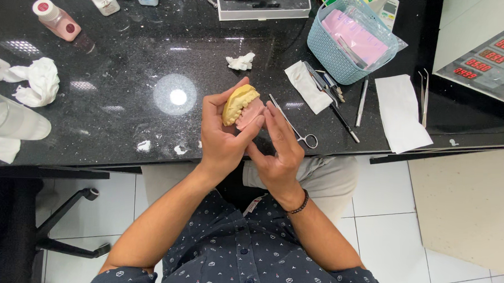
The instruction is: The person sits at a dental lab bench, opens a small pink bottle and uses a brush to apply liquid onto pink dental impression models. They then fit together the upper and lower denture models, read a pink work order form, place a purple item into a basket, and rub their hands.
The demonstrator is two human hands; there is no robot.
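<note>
L hand (pixel 223 136) holds dental cast (pixel 239 103); basket (pixel 329 55) w/ pink packets (pixel 356 38).

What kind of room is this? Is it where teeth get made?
Probably a dental lab bench. The left hand holds a yellow plaster teeth model, thin metal tools lie on the black counter, and small bottles stand nearby.

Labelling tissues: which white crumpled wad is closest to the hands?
The small crumpled wad just above the dental cast; the bigger wad lies far left by the cup.
</note>
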